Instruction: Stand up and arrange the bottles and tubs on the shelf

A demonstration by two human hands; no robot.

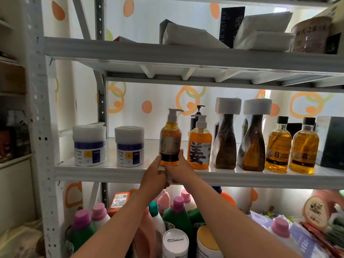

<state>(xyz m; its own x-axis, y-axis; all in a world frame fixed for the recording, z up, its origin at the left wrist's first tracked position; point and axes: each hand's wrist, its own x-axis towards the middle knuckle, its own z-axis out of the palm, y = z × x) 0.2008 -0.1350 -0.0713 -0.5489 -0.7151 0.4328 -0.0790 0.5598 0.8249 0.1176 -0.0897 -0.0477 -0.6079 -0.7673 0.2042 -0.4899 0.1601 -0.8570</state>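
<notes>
Left hand (155, 173) and right hand (179, 169) both grip base of amber pump bottle (170, 139). Bottle upright at front edge of middle shelf (115, 173). Two tubs (89, 146) stand left of it; orange pump bottle (200, 146) just right. Further right: upright bottles in row.

Household storage nook or stockroom: white slotted-steel shelving unit (42, 112) against circle-patterned curtain (149, 105); middle tier holds toiletry bottles, lower tier crowded with detergent jugs (176, 215), upper tier with boxes.
</notes>
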